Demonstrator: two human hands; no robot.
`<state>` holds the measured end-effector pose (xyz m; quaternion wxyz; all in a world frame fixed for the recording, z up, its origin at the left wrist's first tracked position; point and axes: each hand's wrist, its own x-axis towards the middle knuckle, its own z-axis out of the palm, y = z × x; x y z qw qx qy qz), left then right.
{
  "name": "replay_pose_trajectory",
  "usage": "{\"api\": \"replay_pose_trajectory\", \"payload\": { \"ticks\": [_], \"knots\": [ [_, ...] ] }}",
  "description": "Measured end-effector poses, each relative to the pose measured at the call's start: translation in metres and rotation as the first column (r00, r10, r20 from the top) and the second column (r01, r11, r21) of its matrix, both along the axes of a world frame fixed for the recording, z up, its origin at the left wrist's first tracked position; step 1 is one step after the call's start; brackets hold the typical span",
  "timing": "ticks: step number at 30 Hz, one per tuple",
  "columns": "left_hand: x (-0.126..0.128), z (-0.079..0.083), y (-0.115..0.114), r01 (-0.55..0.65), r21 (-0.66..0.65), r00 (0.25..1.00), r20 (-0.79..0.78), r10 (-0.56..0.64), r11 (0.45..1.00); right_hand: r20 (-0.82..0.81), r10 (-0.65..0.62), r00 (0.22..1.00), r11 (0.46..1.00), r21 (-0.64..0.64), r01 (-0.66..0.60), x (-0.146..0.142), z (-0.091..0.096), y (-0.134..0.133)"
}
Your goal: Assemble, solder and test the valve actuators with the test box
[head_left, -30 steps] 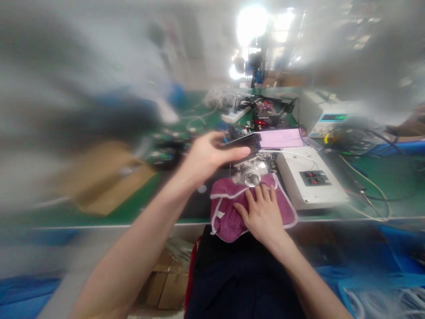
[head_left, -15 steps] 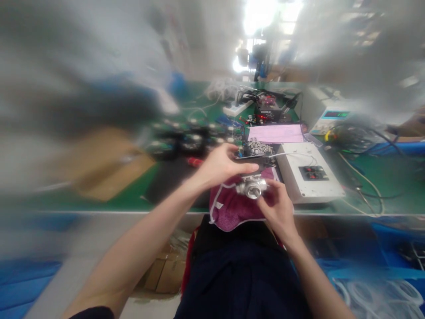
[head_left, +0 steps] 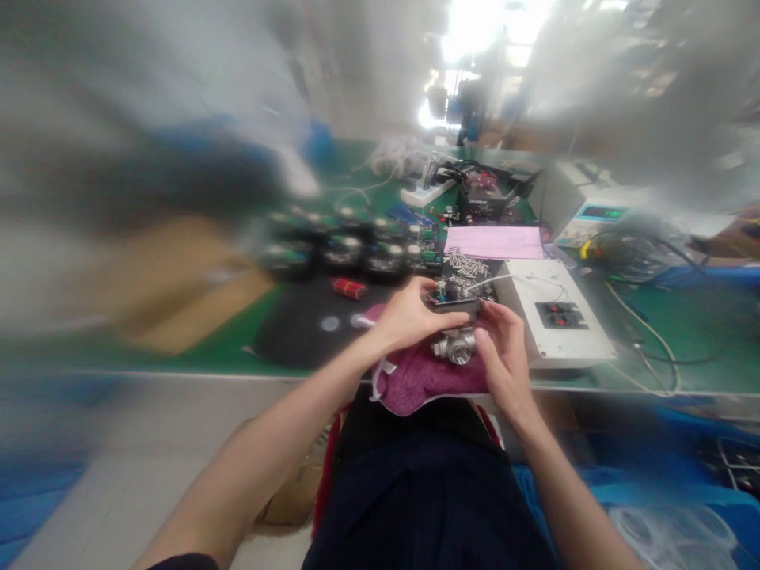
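Over a purple cloth (head_left: 409, 386) at the bench's front edge is a black housing (head_left: 456, 309) with an open top and circuit parts inside. A silver metal valve body (head_left: 458, 347) sits just below it and appears attached. My left hand (head_left: 407, 318) grips the housing from the left, thumb along its near side. From the right, my right hand (head_left: 503, 348) curls around the housing's right end, its thumb by the valve body. A thin white cable (head_left: 492, 279) leads from the housing toward a white box (head_left: 552, 317).
Loose metal pins (head_left: 466, 263) lie behind the housing, near a pink sheet (head_left: 494, 241). Several black units with circuit boards (head_left: 350, 253) stand at left, with a red object (head_left: 349, 289) before them. A power supply (head_left: 594, 214) is at back right, cardboard (head_left: 190, 293) far left.
My left hand and the housing have come slightly lower and to the right. My right hand has shifted up from the valve body to the housing's right end.
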<state>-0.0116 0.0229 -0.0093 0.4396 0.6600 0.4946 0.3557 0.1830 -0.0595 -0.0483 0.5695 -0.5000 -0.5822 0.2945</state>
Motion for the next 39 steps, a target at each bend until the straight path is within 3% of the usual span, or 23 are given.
{"api": "replay_pose_trajectory", "payload": {
  "ticks": [6, 10, 17, 22, 39],
  "knots": [
    [-0.004, -0.013, 0.019, 0.047, -0.045, 0.994, 0.099, -0.043, 0.998, 0.126, -0.034, 0.991, 0.988, -0.144, 0.052, -0.003, 0.014, 0.036],
    [-0.002, -0.015, 0.028, 0.099, -0.057, 0.985, 0.146, -0.09, 0.993, 0.12, -0.095, 0.988, 0.98, -0.161, 0.114, -0.003, 0.011, 0.047],
    [0.001, -0.031, 0.029, 0.058, 0.036, 0.985, 0.162, -0.063, 0.998, 0.155, -0.121, 0.98, 0.979, -0.146, 0.144, -0.007, 0.002, 0.044],
    [-0.003, -0.033, 0.033, 0.075, 0.071, 0.987, 0.136, -0.084, 0.995, 0.158, -0.11, 0.981, 0.986, -0.108, 0.128, -0.009, 0.003, 0.044],
    [-0.003, -0.043, 0.037, 0.083, 0.04, 0.976, 0.198, -0.089, 0.996, 0.158, -0.113, 0.981, 0.987, -0.096, 0.129, -0.005, -0.004, 0.044]
  ]
}}
